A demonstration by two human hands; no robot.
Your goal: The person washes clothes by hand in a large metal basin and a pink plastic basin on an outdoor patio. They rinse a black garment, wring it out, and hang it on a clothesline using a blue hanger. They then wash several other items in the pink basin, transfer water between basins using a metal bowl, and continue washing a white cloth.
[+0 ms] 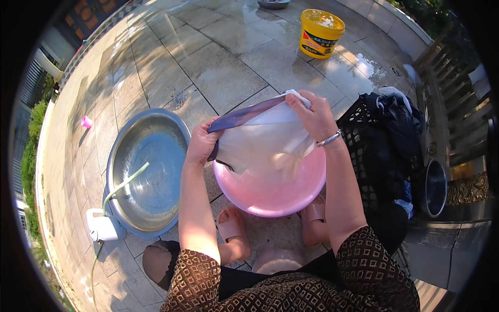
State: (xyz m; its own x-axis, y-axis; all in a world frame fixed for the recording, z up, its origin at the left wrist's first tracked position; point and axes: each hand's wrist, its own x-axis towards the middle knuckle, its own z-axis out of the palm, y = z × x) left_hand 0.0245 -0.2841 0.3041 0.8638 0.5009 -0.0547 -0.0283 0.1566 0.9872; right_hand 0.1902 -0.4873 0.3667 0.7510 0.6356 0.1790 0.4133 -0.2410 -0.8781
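A wet white cloth garment (265,142) with a dark purple-grey edge is stretched between my hands above a pink plastic basin (269,202). My left hand (203,141) grips the dark corner on the left. On the right, my right hand (312,113) pinches the white upper corner, with a silver bracelet (329,139) at its wrist. The cloth's lower part hangs over the basin and is blurred there. It hides the basin's far rim and part of its inside. My feet, in pink slippers, stand on either side of the basin's near rim.
A wide metal basin (181,128) stands left, a pale green hose (126,181) running into it from a white jug-like container (107,226). At right, a black plastic basket (353,144) holds dark clothes, near a metal pot (435,187). Ahead are a yellow bucket (321,33) and a floor drain (180,98).
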